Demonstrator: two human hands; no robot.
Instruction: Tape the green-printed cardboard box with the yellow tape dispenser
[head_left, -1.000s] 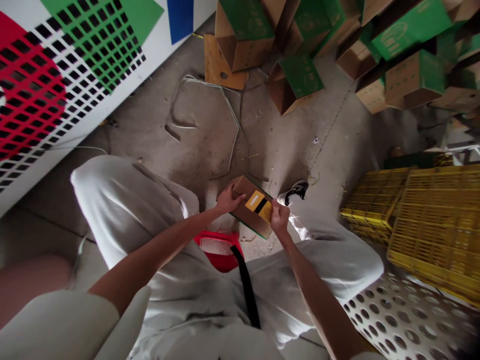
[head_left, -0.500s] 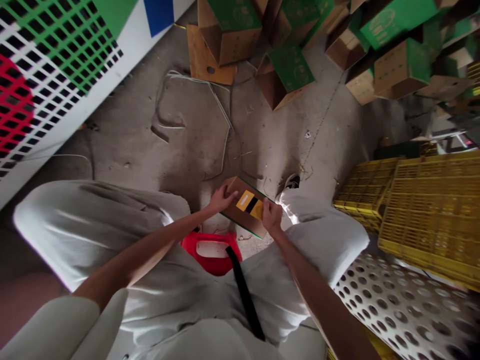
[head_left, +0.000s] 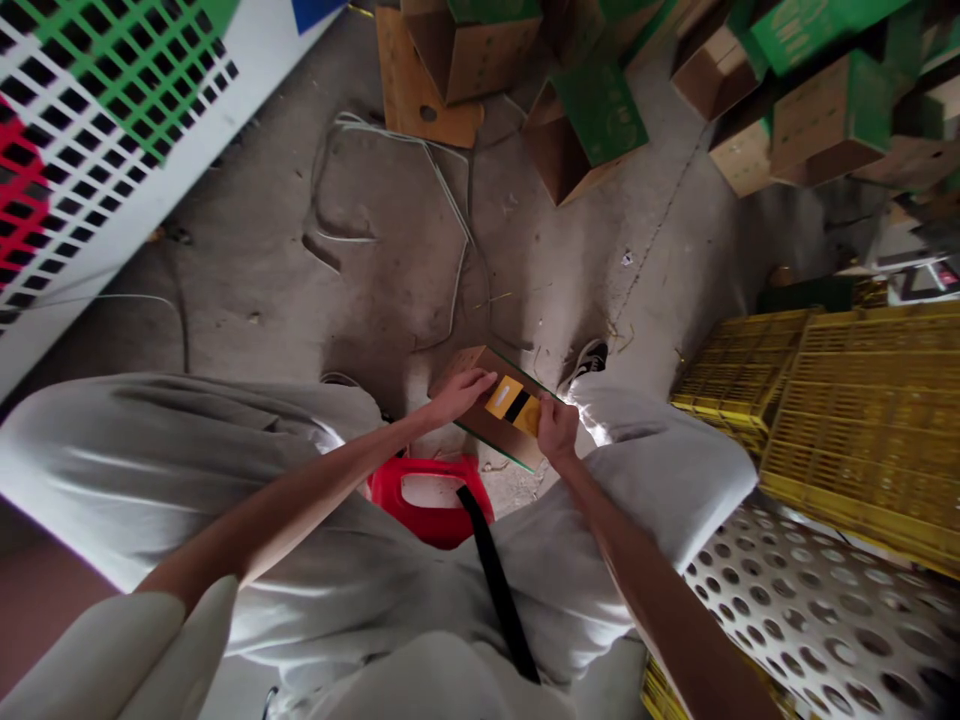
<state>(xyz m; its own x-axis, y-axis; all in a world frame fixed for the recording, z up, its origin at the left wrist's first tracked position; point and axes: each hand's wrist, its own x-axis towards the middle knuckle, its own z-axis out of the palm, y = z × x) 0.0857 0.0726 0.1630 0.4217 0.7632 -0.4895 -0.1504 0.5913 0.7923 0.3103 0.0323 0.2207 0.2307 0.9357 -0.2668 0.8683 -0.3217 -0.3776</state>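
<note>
A brown cardboard box with green edges is tilted between my knees. On its upturned brown face is a yellow label with a black band and a small pale patch. My left hand lies over the box's left part, fingers stretched out, their tips at the label's left edge. At the right end, my right hand is closed on the box edge, its thumb side against the label. The fingers beneath the box are hidden.
A red plastic seat with a slot is under me. Green-and-brown cartons are scattered ahead. Pale strapping lies on the concrete floor. Yellow crates stand at right, a white lattice panel at upper left.
My left hand has shifted from the box's left edge onto its face, fingers now reaching the label. My right hand keeps its grip. The view has moved slightly.
</note>
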